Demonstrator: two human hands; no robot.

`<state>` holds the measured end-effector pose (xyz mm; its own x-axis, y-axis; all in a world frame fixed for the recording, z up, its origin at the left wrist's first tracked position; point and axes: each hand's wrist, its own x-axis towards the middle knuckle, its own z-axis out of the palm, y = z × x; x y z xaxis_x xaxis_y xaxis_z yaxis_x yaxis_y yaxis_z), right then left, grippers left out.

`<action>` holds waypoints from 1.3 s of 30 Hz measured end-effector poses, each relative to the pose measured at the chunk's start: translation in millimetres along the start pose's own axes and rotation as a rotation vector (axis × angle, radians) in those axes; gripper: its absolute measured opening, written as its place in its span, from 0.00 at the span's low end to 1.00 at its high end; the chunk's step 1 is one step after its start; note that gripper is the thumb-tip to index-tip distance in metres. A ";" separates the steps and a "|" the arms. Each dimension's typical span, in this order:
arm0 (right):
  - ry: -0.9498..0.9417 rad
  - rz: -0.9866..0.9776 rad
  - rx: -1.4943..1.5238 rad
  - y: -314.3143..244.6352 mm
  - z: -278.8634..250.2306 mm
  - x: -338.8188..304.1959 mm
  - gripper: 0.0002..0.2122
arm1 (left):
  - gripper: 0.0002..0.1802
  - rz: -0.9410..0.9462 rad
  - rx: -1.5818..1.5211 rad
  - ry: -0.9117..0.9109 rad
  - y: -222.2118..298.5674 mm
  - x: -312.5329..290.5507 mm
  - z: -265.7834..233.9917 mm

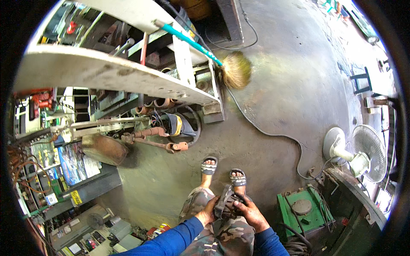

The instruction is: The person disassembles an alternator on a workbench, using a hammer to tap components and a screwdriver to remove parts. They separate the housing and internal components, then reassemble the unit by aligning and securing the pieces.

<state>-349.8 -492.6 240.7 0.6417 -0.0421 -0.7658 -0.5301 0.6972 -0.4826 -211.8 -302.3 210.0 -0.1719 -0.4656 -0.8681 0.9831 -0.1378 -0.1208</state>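
Held in front of my lap is a dark, greasy metal part (225, 204), blocky with a ridged, hollowed shape; its exact kind I cannot make out. My left hand (208, 212) is closed round its left side. From the right, my right hand (253, 214) grips it with the thumb laid over the top. Both blue-sleeved forearms reach in from the lower edge. Below the part are my camouflage-patterned trousers (194, 204) and sandalled feet on the concrete floor.
At left stands a metal rack (115, 79) of parts, with a rusty jointed shaft (156, 143) jutting out. A teal-handled broom (236, 70) leans there. A grey cable (267, 134) crosses the floor toward a white fan (368, 158). A green machine (286, 209) sits near right.
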 end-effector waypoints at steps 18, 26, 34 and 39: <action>0.448 -0.283 0.049 -267.6 -87.2 5.8 0.35 | 0.50 -0.053 0.469 -0.495 179.4 99.2 298.5; 0.198 0.347 0.533 -353.5 -169.2 -9.7 0.43 | 0.61 -0.071 0.246 -0.529 228.8 102.5 408.7; 0.604 0.207 -0.466 -398.7 -275.6 -31.5 0.31 | 0.62 0.045 0.345 -0.510 287.9 131.8 524.7; 0.497 -0.022 -0.777 -509.9 -331.6 -27.3 0.20 | 0.62 0.114 0.285 -0.492 308.5 154.8 614.7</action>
<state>-280.8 -1084.2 366.7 0.4394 -0.4777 -0.7608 -0.8591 0.0241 -0.5113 25.9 -954.2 334.3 -0.1423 -0.8338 -0.5335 0.9528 -0.2613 0.1543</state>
